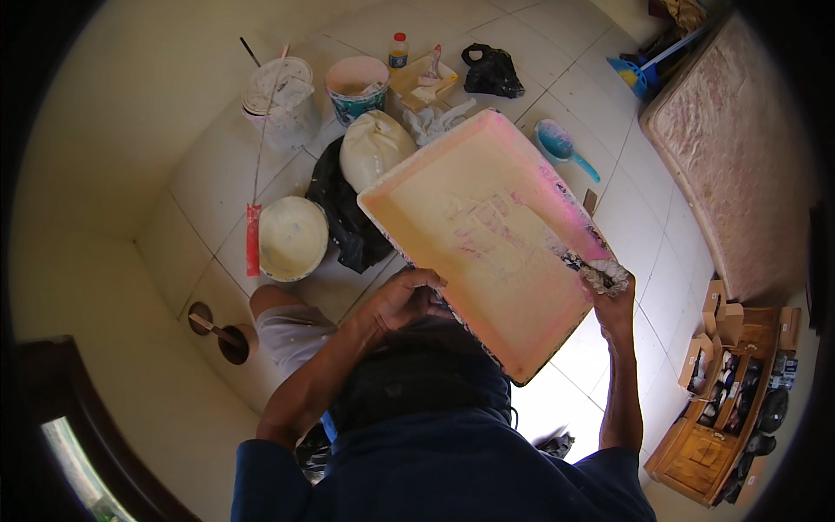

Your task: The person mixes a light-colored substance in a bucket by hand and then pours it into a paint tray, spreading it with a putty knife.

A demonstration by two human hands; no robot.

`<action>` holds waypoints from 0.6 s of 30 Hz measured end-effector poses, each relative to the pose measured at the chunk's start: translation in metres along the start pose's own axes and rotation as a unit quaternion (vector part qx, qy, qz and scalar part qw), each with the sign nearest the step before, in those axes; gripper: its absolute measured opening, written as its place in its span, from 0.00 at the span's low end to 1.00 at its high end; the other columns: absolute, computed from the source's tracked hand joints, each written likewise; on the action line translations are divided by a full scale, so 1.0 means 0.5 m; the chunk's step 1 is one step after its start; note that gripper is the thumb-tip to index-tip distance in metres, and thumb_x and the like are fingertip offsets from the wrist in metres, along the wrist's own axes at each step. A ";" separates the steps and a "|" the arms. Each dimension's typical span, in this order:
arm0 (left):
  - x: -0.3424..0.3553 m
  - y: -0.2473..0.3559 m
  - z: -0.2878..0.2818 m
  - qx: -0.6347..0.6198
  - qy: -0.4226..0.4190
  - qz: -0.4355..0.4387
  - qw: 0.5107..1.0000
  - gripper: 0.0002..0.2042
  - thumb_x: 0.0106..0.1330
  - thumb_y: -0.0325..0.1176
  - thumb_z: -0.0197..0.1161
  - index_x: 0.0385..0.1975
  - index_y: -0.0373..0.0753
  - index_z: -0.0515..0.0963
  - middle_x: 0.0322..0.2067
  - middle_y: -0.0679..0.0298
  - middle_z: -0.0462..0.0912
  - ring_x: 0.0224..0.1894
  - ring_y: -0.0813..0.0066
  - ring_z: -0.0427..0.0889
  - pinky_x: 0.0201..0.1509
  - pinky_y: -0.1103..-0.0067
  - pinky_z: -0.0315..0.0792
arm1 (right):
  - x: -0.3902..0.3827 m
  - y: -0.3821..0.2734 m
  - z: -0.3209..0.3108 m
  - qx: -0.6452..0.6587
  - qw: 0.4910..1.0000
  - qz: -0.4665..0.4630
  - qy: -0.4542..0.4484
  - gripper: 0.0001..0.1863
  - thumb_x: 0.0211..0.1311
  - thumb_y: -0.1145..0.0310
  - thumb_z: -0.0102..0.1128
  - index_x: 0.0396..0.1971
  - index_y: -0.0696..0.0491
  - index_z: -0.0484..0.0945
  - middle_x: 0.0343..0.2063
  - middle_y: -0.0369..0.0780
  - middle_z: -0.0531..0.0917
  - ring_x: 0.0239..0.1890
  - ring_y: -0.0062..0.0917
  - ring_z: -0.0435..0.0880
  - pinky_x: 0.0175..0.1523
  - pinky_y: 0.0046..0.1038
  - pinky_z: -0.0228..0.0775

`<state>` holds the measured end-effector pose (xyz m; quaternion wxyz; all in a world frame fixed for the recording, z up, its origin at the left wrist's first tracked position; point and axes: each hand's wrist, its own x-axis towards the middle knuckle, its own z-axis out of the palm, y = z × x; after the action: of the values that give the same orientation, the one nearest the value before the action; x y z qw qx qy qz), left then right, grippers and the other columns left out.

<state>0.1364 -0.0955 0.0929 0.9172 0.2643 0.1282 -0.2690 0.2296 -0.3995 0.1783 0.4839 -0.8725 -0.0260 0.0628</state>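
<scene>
Navy-blue shirt (435, 474) of the wearer is filling the lower edge. Pale tiled floor (209, 196) is extending beneath the work area. At the right, a stained mattress (735, 157) is leaning upright; below it, a wooden cabinet (718, 439) is standing near open cardboard boxes (726, 317).

Rectangular paint tray (504, 252), cream with pink and orange staining and dark-smudged edges, is tilting above the floor between both hands. Left hand (404, 300) is gripping its near-left edge, the thumb resting on the rim. Right hand (613, 300) is closing around a crumpled whitish wad (606, 277), cloth or plastic not determinable, and is pressing it against the tray's right edge.

Beyond the tray, a paint-smeared lidded bucket (283, 109) and a teal-patterned bucket (357, 103) are standing near each other. A round tub of cream paint (293, 239) is sitting nearer. A bulging pale sack (374, 150) is resting beside black plastic sheeting (344, 217). A blue dipper (557, 139) is lying right of the tray. A red-handled paintbrush (433, 65) and a red-capped bottle (398, 52) are occupying the far side.
</scene>
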 end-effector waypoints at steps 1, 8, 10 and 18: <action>0.005 -0.002 0.001 0.002 0.000 0.000 1.000 0.20 0.52 0.30 0.57 0.47 0.35 0.69 0.43 0.59 0.74 0.46 0.64 0.74 0.48 0.62 0.70 | 0.006 0.009 0.005 -0.002 1.000 0.001 0.005 0.11 0.48 0.74 0.65 0.33 0.60 0.77 0.29 0.38 0.81 0.32 0.20 0.79 0.41 0.22 0.70; 0.001 0.001 0.003 0.020 -0.003 -0.005 1.000 0.20 0.52 0.31 0.57 0.47 0.35 0.69 0.44 0.59 0.74 0.46 0.65 0.73 0.48 0.62 0.70 | 0.064 -0.078 0.082 -0.076 0.996 0.009 0.054 0.13 0.48 0.70 0.66 0.33 0.59 0.76 0.29 0.38 0.81 0.33 0.21 0.79 0.42 0.22 0.70; -0.003 -0.002 -0.004 0.019 0.002 0.009 1.000 0.20 0.53 0.31 0.56 0.48 0.36 0.69 0.44 0.60 0.74 0.47 0.65 0.73 0.49 0.62 0.69 | 0.048 -0.092 0.056 -0.024 1.000 -0.002 0.000 0.12 0.48 0.71 0.66 0.33 0.58 0.77 0.29 0.37 0.81 0.32 0.20 0.79 0.40 0.21 0.70; -0.001 -0.007 -0.012 0.011 -0.007 0.006 1.000 0.20 0.53 0.33 0.57 0.48 0.36 0.69 0.44 0.59 0.73 0.47 0.64 0.73 0.51 0.60 0.68 | -0.033 -0.018 0.018 -0.011 0.997 -0.025 -0.072 0.11 0.47 0.73 0.67 0.30 0.59 0.76 0.28 0.38 0.81 0.31 0.20 0.79 0.38 0.21 0.71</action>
<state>0.1335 -0.0946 0.0863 0.9167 0.2732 0.1173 -0.2671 0.2120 -0.3890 0.1828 0.4729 -0.8699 -0.0832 0.1133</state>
